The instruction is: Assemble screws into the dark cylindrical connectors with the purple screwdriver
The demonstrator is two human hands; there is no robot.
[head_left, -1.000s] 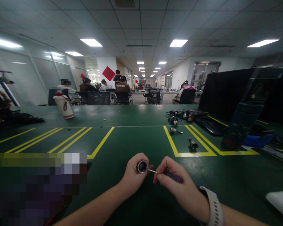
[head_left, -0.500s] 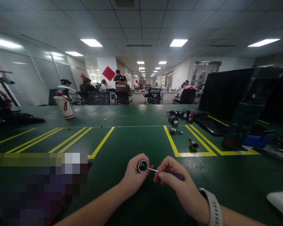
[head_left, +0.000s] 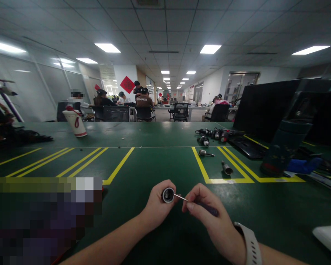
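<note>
Green table point(head_left: 160, 167) across whole foreground, far edge toward seated people point(head_left: 106, 99), thin seam point(head_left: 165, 147) crosswise. Yellow tape point(head_left: 228, 180) marking bays left and right, with wide green stretch between, beyond both hands. Black monitor point(head_left: 260, 114) at right, dark bottle point(head_left: 285, 147) upright in front. Right hand point(head_left: 206, 209) pinched closed on dark-handled screwdriver point(head_left: 211, 210), thumb against forefinger, pale band point(head_left: 250, 243) round wrist. Left hand point(head_left: 159, 206) curled closed around hollow cylinder point(head_left: 168, 195), over table, open end toward camera. Shaft pointing left, tip at cylinder's right rim; cannot tell if touching. White cup point(head_left: 75, 123) toward far left, print too small to read. Brown shirt point(head_left: 145, 103) beyond table with "UMPKIN" legible, first letter unclear. Red diamond poster point(head_left: 127, 85) behind, character illegible. Metal part point(head_left: 226, 168) on its side inside right bay; smaller metal piece point(head_left: 202, 153) farther back, just beside tape.
</note>
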